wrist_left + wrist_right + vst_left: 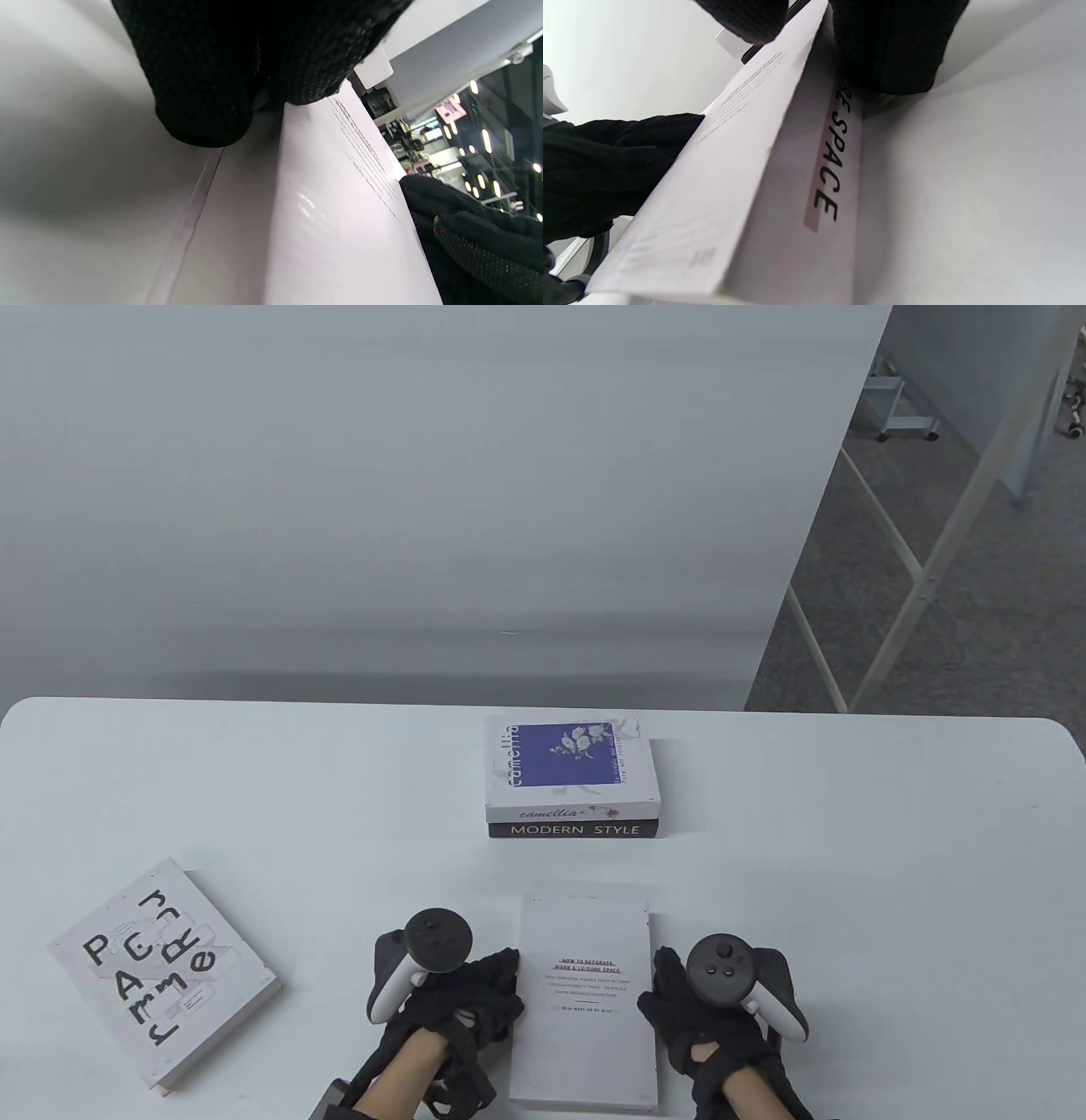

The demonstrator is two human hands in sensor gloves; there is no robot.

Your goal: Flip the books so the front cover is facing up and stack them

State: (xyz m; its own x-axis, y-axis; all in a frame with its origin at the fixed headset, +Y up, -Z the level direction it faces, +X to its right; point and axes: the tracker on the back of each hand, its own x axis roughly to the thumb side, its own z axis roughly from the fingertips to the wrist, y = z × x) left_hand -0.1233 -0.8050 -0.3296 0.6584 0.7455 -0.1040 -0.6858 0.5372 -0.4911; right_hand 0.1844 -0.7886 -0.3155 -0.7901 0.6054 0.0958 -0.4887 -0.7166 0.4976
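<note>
A white book [585, 1027] lies at the table's front middle with its small-print back cover up. My left hand [509, 984] holds its left long edge and my right hand [657, 984] holds its right long edge. In the left wrist view my fingers [203, 106] press against the book's side [339, 220]. In the right wrist view my fingers [891, 51] sit on the spine lettered "SPACE" [831, 169], with the thumb over the cover. A white and blue "camellia" book [570, 768] lies front up on a black "MODERN STYLE" book [574, 830] farther back.
A white book with large black letters [161, 971] lies at an angle at the front left. The white table [848, 857] ends at a rounded far edge below a grey wall. A metal frame [899, 585] stands beyond, at the right.
</note>
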